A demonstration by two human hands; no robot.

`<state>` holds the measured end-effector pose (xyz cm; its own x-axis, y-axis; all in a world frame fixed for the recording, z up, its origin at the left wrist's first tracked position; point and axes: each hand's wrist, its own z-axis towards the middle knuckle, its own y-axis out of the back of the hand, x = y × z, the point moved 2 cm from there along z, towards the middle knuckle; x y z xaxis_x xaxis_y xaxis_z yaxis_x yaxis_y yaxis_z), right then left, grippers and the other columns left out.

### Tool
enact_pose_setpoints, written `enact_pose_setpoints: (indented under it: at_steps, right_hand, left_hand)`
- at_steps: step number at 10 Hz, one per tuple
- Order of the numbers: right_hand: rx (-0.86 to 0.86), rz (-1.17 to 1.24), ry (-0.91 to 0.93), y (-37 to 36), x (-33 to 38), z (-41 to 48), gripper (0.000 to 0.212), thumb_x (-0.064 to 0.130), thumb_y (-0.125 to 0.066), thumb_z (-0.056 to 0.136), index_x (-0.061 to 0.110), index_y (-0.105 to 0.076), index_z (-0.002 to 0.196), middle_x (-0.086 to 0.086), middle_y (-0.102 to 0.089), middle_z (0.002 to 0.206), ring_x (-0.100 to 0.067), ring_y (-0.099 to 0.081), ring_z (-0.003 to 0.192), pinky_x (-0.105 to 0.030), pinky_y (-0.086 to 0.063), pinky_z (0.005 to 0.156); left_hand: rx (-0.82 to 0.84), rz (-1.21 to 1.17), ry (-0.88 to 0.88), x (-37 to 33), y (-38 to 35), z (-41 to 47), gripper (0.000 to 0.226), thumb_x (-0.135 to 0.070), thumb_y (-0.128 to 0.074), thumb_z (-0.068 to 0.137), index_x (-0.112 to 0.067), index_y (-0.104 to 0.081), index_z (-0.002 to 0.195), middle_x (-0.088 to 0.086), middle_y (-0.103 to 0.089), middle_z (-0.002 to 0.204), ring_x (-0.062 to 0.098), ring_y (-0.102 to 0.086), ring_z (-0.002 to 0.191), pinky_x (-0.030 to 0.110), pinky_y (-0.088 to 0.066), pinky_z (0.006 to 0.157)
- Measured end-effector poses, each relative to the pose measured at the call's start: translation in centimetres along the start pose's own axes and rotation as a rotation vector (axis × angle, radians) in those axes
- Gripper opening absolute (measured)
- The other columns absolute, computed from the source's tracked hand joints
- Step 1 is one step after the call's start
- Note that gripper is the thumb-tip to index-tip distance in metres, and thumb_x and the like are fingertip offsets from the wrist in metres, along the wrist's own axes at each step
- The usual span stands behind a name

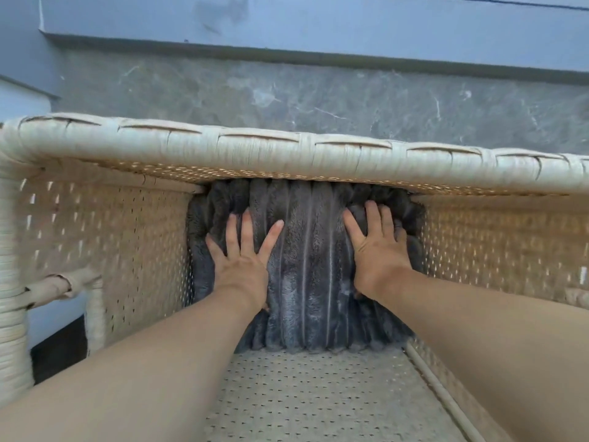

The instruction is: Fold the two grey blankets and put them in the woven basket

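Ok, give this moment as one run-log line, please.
left hand: flat on grey blanket; right hand: flat on it; grey blanket: folded, inside woven basket; blanket count: cannot tell

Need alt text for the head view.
The left hand and right hand press flat, fingers spread, on a folded grey ribbed plush blanket inside a pale woven basket, against its far wall.

Far end of the grey blanket slips out of sight under the rim of the woven basket. One blanket or two in there? Can't tell. On the right hand, the outermost fingers sink into the pile. The basket runs off the right edge, its side walls are blurred, and both forearms are cut off below.
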<state>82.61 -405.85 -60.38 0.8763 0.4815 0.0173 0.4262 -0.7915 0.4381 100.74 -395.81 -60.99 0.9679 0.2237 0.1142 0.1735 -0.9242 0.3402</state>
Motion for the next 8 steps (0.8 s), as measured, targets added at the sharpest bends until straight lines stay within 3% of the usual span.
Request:
enact_pose_setpoints:
  at_steps: [4, 6, 8]
  right_hand:
    - [-0.106, 0.051, 0.026, -1.3, -0.4, 0.8, 0.117, 0.008, -0.063, 0.076, 0.032, 0.028, 0.144, -0.005, 0.037, 0.144, -0.035, 0.030, 0.139, -0.056, 0.003, 0.114]
    - [-0.180, -0.047, -0.046, -0.2, 0.2, -2.2, 0.131, 0.028, -0.079, 0.069, 0.031, 0.028, 0.144, -0.009, 0.030, 0.151, -0.034, 0.023, 0.142, -0.057, 0.000, 0.114]
    - [-0.299, 0.011, -0.090, 2.9, 1.9, -12.2, 0.117, 0.025, -0.075, 0.076, 0.027, 0.016, 0.150, -0.015, 0.008, 0.158, -0.037, 0.000, 0.146, -0.050, -0.008, 0.117]
  left_hand:
    - [-0.012, 0.005, 0.058, -0.7, -0.6, 0.7, 0.154, -0.042, -0.081, 0.069, -0.024, 0.070, 0.092, 0.023, 0.072, 0.094, 0.044, 0.048, 0.115, 0.070, 0.004, 0.106]
    - [-0.135, -0.014, 0.033, -0.3, 0.1, -1.3, 0.159, -0.063, -0.081, 0.054, -0.028, 0.069, 0.096, 0.021, 0.058, 0.123, 0.043, 0.037, 0.134, 0.069, 0.002, 0.108]
    - [-0.310, 0.014, -0.036, 1.7, 2.0, -12.3, 0.145, -0.068, -0.074, 0.061, -0.032, 0.047, 0.131, 0.015, 0.028, 0.153, 0.038, 0.017, 0.144, 0.065, -0.001, 0.111]
